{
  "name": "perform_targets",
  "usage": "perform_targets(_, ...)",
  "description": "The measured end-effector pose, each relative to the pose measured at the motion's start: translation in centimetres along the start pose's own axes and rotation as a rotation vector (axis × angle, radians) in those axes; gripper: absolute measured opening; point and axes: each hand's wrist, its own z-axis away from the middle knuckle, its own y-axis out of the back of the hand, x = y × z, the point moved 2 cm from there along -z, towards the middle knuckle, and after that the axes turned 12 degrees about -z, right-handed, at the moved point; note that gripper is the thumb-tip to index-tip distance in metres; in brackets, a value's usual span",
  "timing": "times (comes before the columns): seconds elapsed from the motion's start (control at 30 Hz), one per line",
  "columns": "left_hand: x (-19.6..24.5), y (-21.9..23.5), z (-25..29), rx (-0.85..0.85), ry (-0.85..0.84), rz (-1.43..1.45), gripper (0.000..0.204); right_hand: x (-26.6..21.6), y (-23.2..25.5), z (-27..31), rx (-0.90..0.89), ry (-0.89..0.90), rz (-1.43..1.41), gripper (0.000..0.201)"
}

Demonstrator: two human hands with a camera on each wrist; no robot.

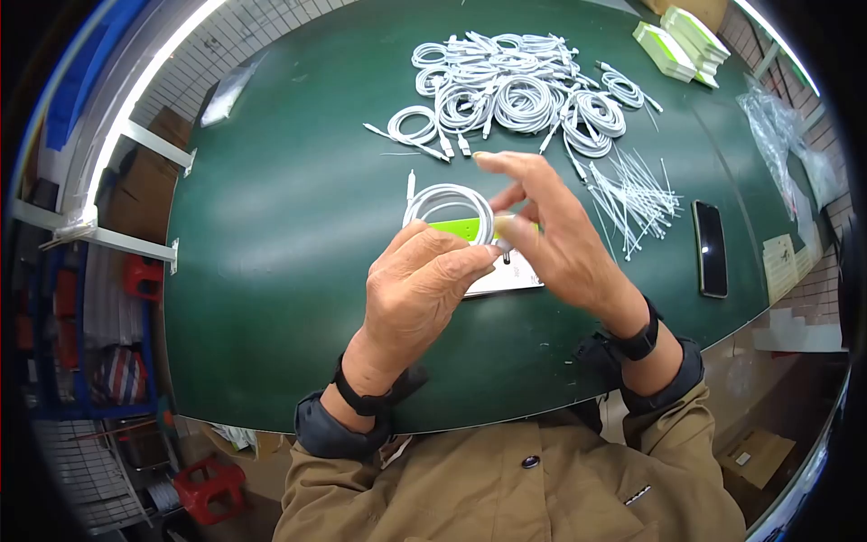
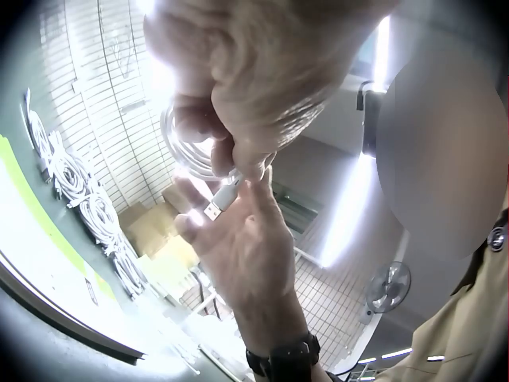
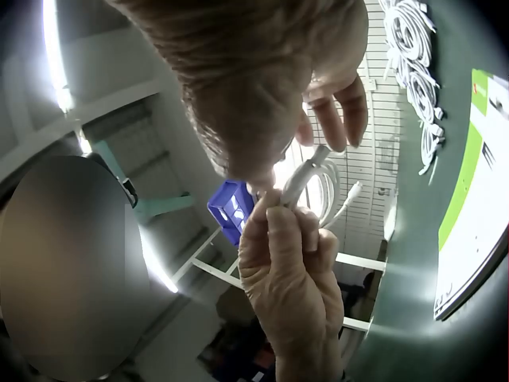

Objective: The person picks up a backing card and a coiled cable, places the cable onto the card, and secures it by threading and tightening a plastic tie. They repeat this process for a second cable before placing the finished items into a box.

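Note:
My left hand [image 1: 411, 285] pinches a coiled white USB cable [image 1: 452, 191] between thumb and fingers, held up over the table. One connector end [image 1: 411, 185] sticks up at the coil's left side. The cable's USB plug [image 2: 223, 197] pokes out past the left fingertips in the left wrist view. Around that plug, my right hand [image 1: 564, 239] has its fingers apart, with the thumb right by the left fingertips. Below both hands lies a white and green box [image 1: 510, 278], partly hidden by them.
A heap of coiled white cables [image 1: 528, 101] lies at the far side of the green table [image 1: 271, 271]. To the right are loose white cable ties [image 1: 637, 203] and a phone [image 1: 712, 248]. Green and white boxes [image 1: 682, 45] stack at the back right, near clear plastic bags [image 1: 786, 135].

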Motion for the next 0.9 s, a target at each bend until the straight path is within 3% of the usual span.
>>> perform_targets(0.03, 0.0, 0.2, -0.1, -0.008, 0.008, 0.004, 0.028, -1.0, 0.2, -0.1, -0.051, 0.186, 0.157, 0.049)
perform_targets(0.07, 0.1, 0.4, -0.4, 0.0, -0.021, 0.027, 0.028, -1.9, 0.6, -0.2, -0.176, 0.189, 0.219, 0.058)
perform_targets(0.17, 0.6, 0.6, -0.8, -0.023, -0.104, 0.084, 0.026, -3.2, 0.8, 0.1, -0.419, 0.131, 0.245, 0.057)
perform_targets(0.33, 2.0, 0.6, -0.3, -0.168, -0.202, 0.111, 0.028, -4.0, 0.6, 1.1, -0.612, -0.053, 0.511, 0.044)
perform_targets(0.47, 2.3, 0.8, 0.3, -0.253, -0.224, 0.105, 0.029, -3.6, 1.3, 1.3, -0.609, -0.075, 0.313, 0.04)
perform_targets(0.57, 2.2, 1.3, 0.5, -0.323, -0.198, 0.084, 0.028, -3.7, 1.7, 1.4, -0.588, -0.224, 0.205, 0.041)
perform_targets(0.8, 1.5, 0.6, 0.6, -0.293, -0.192, 0.091, 0.025, -1.9, 1.8, 3.1, -0.442, 0.163, 0.267, 0.021)
perform_targets(0.9, 1.5, 0.5, 0.3, -0.302, -0.201, 0.089, 0.024, -1.6, 2.1, 3.2, -0.414, 0.248, 0.272, 0.018)
